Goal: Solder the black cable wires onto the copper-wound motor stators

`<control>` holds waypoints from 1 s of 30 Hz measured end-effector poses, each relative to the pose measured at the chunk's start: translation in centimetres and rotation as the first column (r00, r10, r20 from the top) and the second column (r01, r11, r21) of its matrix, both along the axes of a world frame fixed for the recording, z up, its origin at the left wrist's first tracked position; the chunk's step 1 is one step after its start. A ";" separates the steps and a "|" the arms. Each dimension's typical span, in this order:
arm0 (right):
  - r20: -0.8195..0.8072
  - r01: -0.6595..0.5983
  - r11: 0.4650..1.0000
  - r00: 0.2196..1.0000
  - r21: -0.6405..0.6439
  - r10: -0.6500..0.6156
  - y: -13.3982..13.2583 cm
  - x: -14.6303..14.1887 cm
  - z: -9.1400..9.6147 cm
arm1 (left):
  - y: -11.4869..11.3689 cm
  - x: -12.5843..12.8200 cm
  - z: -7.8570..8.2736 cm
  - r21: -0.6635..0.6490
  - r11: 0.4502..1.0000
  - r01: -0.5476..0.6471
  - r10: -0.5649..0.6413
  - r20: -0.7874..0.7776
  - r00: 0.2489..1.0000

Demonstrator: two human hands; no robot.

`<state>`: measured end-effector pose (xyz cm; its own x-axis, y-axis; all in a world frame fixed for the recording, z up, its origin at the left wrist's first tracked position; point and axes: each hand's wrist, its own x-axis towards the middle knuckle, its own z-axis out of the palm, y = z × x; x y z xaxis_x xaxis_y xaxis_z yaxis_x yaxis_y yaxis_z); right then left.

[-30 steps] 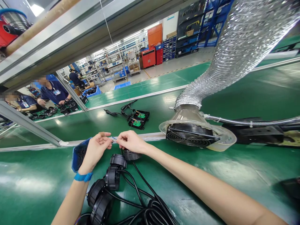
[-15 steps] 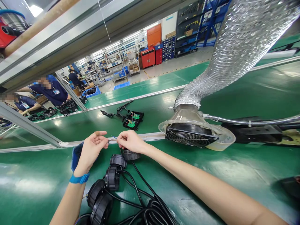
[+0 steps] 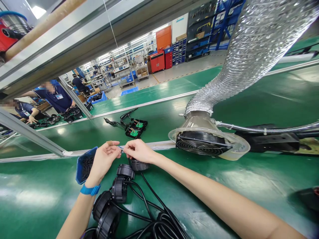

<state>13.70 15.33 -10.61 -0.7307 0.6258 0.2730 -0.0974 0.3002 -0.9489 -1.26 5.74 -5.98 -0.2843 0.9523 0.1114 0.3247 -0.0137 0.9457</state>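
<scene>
My left hand point(image 3: 106, 161), with a blue wrist strap point(image 3: 90, 190), is closed in a pinch. Whatever small piece its fingertips hold is too small to make out. Almost touching it, my right hand point(image 3: 137, 150) pinches thin wires point(image 3: 121, 149), one of them blue. Just under my right hand sits a round black ribbed housing point(image 3: 139, 165) with a black cable. More such housings point(image 3: 119, 189) stand in a row toward me. Beside my left wrist, a blue bin point(image 3: 79, 171) holds many small dark pieces.
Coiled black cables point(image 3: 164, 227) lie in front of me. A fan point(image 3: 203, 144) under a foil duct point(image 3: 224, 73) stands to the right. Beyond the metal rail, a black case with green boards point(image 3: 136, 128) lies on the green belt. Co-workers point(image 3: 56, 96) are at far left.
My left hand has moved right, up to my right fingertips, and uncovered more of the blue bin. The case with green boards has shifted left. A co-worker's hand has spread open.
</scene>
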 end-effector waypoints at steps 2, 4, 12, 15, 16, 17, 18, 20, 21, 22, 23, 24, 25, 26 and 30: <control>-0.002 -0.017 1.000 1.000 -0.016 0.017 0.0 0.0 0.1 | 0.0 0.1 0.0 0.007 1.000 0.001 -0.001 0.014 1.000; -0.007 -0.035 0.999 0.999 -0.040 0.034 0.0 0.0 0.1 | 0.0 0.0 0.1 0.020 1.000 -0.009 0.008 0.031 0.999; -0.043 -0.087 0.988 0.996 -0.125 0.082 0.0 -0.1 0.1 | 0.2 -0.6 0.2 0.053 0.998 -0.027 0.021 0.111 0.994; -0.048 -0.097 0.986 0.995 -0.135 0.091 0.1 -0.1 0.1 | 0.2 -0.6 0.0 0.064 0.997 -0.038 0.030 0.117 0.993; -0.049 -0.098 0.986 0.995 -0.136 0.092 0.1 -0.1 0.1 | 0.2 -0.6 0.0 0.065 0.997 -0.042 0.034 0.118 0.992; -0.050 -0.098 0.986 0.995 -0.136 0.092 0.1 -0.1 0.1 | 0.2 -0.7 0.0 0.064 0.997 -0.047 0.039 0.122 0.992; -0.051 -0.097 0.986 0.995 -0.136 0.091 0.1 -0.1 0.1 | 0.3 -0.7 0.0 0.064 0.997 -0.053 0.045 0.128 0.991; -0.051 -0.095 0.986 0.995 -0.138 0.089 0.0 0.0 0.2 | 0.3 -0.8 0.0 0.069 0.995 -0.073 0.063 0.142 0.988; -0.050 -0.094 0.986 0.995 -0.141 0.088 0.0 0.0 0.2 | 0.3 -0.9 0.1 0.073 0.994 -0.083 0.072 0.145 0.987; -0.048 -0.094 0.985 0.995 -0.143 0.088 0.0 0.0 0.2 | 0.2 -1.0 0.1 0.077 0.993 -0.093 0.081 0.144 0.986; -0.046 -0.095 0.985 0.995 -0.145 0.089 0.0 0.0 0.2 | 0.2 -1.0 0.2 0.083 0.991 -0.101 0.089 0.138 0.986; -0.044 -0.096 0.984 0.995 -0.147 0.090 0.0 0.0 0.2 | 0.2 -1.1 0.3 0.088 0.990 -0.108 0.096 0.128 0.987; -0.043 -0.097 0.984 0.995 -0.149 0.091 0.0 0.0 0.2 | 0.2 -1.2 0.3 0.092 0.990 -0.112 0.101 0.117 0.988; -0.042 -0.097 0.984 0.995 -0.150 0.092 -0.1 0.0 0.3 | 0.1 -1.2 0.4 0.095 0.989 -0.113 0.103 0.108 0.989; -0.040 -0.097 0.984 0.995 -0.151 0.092 -0.1 0.0 0.3 | 0.1 -1.2 0.4 0.110 0.988 -0.107 0.098 0.090 0.991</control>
<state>13.73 15.27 -10.32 -0.7808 0.5903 0.2047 -0.1504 0.1404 -0.9786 -2.49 5.82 -5.55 -0.3926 0.9001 0.1891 0.2494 -0.0937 0.9639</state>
